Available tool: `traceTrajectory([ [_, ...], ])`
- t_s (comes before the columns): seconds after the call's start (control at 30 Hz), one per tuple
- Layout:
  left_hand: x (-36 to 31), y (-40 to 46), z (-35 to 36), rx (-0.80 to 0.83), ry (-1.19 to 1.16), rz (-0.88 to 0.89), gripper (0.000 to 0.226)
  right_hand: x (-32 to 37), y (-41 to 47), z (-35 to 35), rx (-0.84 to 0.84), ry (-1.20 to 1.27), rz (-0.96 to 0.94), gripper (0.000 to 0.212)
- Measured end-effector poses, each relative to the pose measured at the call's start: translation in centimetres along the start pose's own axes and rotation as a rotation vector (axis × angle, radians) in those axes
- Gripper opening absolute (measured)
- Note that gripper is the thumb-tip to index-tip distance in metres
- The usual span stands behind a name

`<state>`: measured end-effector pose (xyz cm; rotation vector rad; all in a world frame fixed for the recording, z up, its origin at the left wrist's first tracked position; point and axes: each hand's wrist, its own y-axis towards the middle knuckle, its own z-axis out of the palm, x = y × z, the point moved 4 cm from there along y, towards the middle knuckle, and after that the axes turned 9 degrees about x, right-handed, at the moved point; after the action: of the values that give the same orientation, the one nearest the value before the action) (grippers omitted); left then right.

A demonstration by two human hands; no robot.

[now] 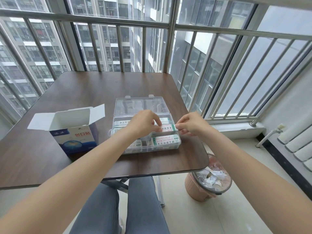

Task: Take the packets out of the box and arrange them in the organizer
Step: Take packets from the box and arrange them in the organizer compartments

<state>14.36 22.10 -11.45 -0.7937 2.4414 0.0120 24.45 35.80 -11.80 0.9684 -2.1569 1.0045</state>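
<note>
head view: both hands hold one packet (167,128) over the clear organizer (146,132) near the desk's (81,88) right edge, the left hand (143,123) pinching its left end and the right hand (190,123) pinching its right end. the organizer's lid lies open toward the far edge, and more packets lie in its compartments, one (164,140) at its near right corner. the box (74,130) stands open by the desk's left side, well apart from a bin (208,184) of crumpled paper on the floor.
</note>
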Motion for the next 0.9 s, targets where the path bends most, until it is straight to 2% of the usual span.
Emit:
traceTrajectory([
  [0.1, 0.0, 0.1, 0.2, 0.006, -0.051, -0.016, 0.025, -0.1, -0.1, 0.1, -0.008, 0.080, -0.005, 0.006],
  [0.4, 0.3, 0.4, 0.7, -0.013, -0.136, -0.052, 0.023, -0.1, -0.1, 0.3, -0.085, 0.069, -0.041, 0.005],
  [0.9, -0.6, 0.5, 1.0, -0.047, -0.069, -0.055, 0.022, 0.6, -1.1, 0.5, -0.224, -0.300, -0.145, 0.012],
])
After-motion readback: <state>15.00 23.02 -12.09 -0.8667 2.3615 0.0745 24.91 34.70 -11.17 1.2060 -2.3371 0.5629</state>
